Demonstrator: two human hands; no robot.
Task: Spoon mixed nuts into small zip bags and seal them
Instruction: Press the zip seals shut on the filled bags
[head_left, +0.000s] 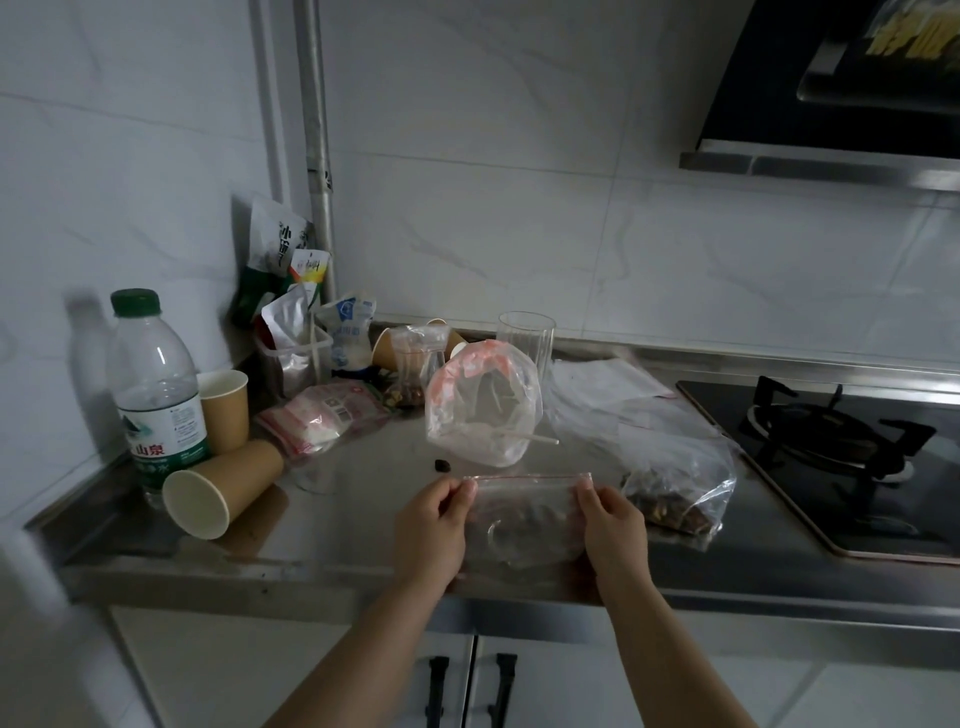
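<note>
A small clear zip bag (524, 514) with a red seal line and some nuts inside is held just above the steel counter's front edge. My left hand (431, 525) pinches its top left corner and my right hand (613, 519) pinches its top right corner. Right of it lies a large clear bag of mixed nuts (675, 493). Behind stands an open clear bag with a pink rim (483, 410), and a white stick-like handle (540, 439) pokes out of it. One loose nut (442, 464) lies on the counter.
A water bottle (156, 395), an upright paper cup (224, 410) and a tipped paper cup (218, 493) crowd the left. Snack packets (322, 415), a filled small bag (415, 369) and a glass (525, 343) stand behind. A gas hob (841, 452) lies right.
</note>
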